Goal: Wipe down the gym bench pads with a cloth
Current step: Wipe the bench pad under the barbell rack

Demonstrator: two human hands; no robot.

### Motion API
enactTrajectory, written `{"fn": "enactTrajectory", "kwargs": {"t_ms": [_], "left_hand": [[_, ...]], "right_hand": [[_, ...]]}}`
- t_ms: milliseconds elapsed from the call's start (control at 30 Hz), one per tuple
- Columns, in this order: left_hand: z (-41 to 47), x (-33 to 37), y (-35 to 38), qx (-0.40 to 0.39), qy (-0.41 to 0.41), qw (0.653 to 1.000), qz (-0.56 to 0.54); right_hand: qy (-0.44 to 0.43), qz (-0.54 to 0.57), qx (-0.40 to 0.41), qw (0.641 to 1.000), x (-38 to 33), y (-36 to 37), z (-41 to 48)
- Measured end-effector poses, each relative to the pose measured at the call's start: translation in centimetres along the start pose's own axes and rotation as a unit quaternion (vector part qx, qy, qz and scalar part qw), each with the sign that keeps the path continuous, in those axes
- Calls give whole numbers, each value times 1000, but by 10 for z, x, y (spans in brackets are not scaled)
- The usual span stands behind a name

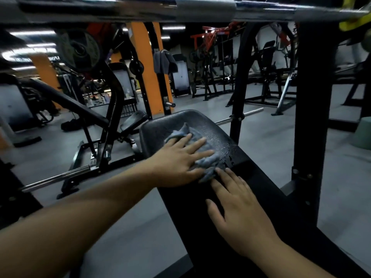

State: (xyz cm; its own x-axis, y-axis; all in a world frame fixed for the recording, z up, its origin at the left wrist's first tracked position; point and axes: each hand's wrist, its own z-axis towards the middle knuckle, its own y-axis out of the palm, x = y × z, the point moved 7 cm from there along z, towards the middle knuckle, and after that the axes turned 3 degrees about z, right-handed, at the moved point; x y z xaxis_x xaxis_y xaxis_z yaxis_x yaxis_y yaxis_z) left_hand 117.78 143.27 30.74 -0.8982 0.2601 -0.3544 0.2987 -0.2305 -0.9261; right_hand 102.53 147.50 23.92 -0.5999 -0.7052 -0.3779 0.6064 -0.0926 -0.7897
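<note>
Grey cloth (186, 130) lies bunched at the far end of the black bench pad (261, 187), left hand (176, 159) pressing it flat-fingered, likely to spread the wet sheen; right hand (239, 205) rests open on the pad just nearer, gripping nothing, seemingly bracing

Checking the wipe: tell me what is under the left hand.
The crumpled grey cloth lies under the left hand, pressed flat onto the black bench pad. The pad beneath the cloth is hidden.

Black bench pad (259, 183) carries a crumpled grey cloth (190, 131); droplets beside it.
</note>
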Motion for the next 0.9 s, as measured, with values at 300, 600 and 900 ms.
{"fn": "enactTrajectory", "kwargs": {"t_ms": [300, 600, 900], "left_hand": [[-5, -30, -4, 1, -159, 987, 4], [44, -39, -12, -21, -235, 971, -29], [-4, 7, 1, -65, 12, 998, -14]], "right_hand": [[-15, 14, 55, 998, 1, 1, -5], [-25, 3, 97, 995, 0, -1, -5], [-20, 45, 107, 993, 0, -10, -5]]}}
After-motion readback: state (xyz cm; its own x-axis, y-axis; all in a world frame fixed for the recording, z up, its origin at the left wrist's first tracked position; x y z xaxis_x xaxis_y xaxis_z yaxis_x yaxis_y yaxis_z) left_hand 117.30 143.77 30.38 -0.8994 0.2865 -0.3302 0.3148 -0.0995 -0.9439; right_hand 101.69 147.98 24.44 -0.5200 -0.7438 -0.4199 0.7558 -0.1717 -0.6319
